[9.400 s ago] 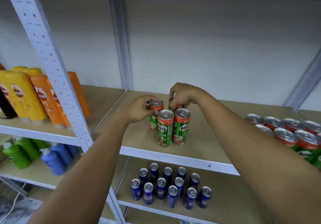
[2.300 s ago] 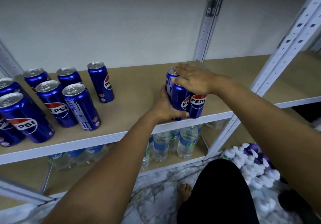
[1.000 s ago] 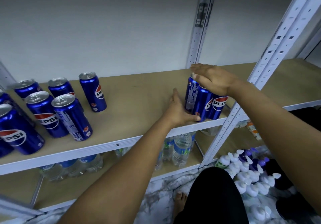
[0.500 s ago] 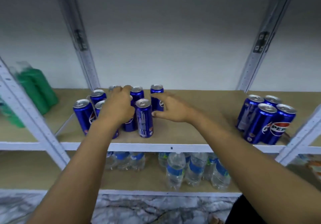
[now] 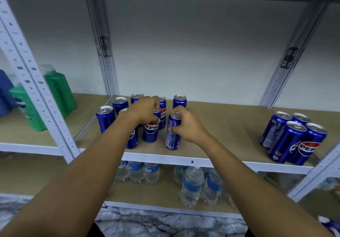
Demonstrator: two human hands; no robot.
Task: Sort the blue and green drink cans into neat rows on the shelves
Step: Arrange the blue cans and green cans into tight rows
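Observation:
Several blue Pepsi cans stand in a loose cluster on the left part of the wooden shelf [image 5: 230,126]. My left hand [image 5: 145,110] grips the top of one blue can [image 5: 150,132] in that cluster. My right hand [image 5: 185,124] is wrapped around the upper half of another blue can [image 5: 172,138] just to its right, near the shelf's front edge. A lone can [image 5: 179,100] stands behind it. At the far right of the same shelf a tight block of blue cans [image 5: 292,137] stands upright. No green cans are in view.
White perforated uprights [image 5: 36,89] frame the bay. Green bottles [image 5: 58,91] and a blue one stand on the shelf to the left. Water bottles [image 5: 191,187] fill the shelf below. A marble floor [image 5: 165,224] lies underneath.
Half a second ago my right hand hovered open beside the cluster; now it grips a can. My left hand has closed on a can top. Earlier, both hands set the block of cans at the right.

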